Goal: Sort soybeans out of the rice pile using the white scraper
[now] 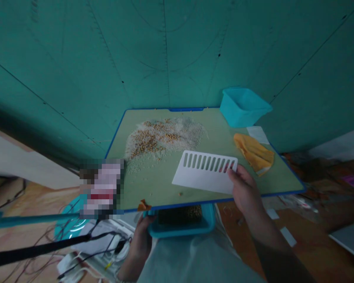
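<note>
My right hand (244, 188) grips the right end of a flat white scraper (202, 179) with a row of slots along its upper edge. The scraper is over the front of the table, apart from the pile. My left hand (143, 234) holds the left end of a blue tray (183, 232) below the table's front edge, its fingers partly hidden. Some tan beans show inside the tray. Farther back, a spread pile of white grains (191, 131) mixed with tan beans (146, 143) lies on the table (215, 137).
A blue bin (243, 108) stands at the back right corner. In front of it lie a white paper (258, 134) and a yellow cloth (253, 153). An orange scrap (143, 205) rests at the front edge. Cables and a power strip (72, 265) cover the floor at left.
</note>
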A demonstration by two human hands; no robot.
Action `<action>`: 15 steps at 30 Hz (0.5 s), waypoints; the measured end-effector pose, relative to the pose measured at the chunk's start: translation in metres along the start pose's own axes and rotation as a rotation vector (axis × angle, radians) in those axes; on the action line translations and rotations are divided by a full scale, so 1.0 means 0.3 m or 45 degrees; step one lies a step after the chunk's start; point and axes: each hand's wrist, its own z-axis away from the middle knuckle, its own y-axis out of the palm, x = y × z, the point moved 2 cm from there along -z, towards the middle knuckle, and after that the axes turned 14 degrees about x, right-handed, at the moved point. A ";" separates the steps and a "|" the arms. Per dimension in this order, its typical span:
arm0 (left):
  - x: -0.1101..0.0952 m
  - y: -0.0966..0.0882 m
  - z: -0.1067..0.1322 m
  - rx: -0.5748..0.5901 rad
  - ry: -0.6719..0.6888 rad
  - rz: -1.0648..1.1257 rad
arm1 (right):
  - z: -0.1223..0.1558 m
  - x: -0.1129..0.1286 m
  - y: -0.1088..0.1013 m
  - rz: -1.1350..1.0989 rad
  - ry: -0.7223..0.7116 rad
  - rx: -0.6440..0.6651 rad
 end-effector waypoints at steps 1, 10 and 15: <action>-0.003 -0.006 -0.001 -0.008 0.008 -0.003 | -0.002 -0.004 0.005 -0.003 0.021 0.018; -0.012 -0.049 -0.001 -0.062 0.034 -0.003 | 0.009 -0.026 0.035 0.037 0.148 0.149; -0.005 -0.047 0.019 -0.090 -0.026 0.024 | 0.048 -0.015 0.051 0.015 0.193 0.193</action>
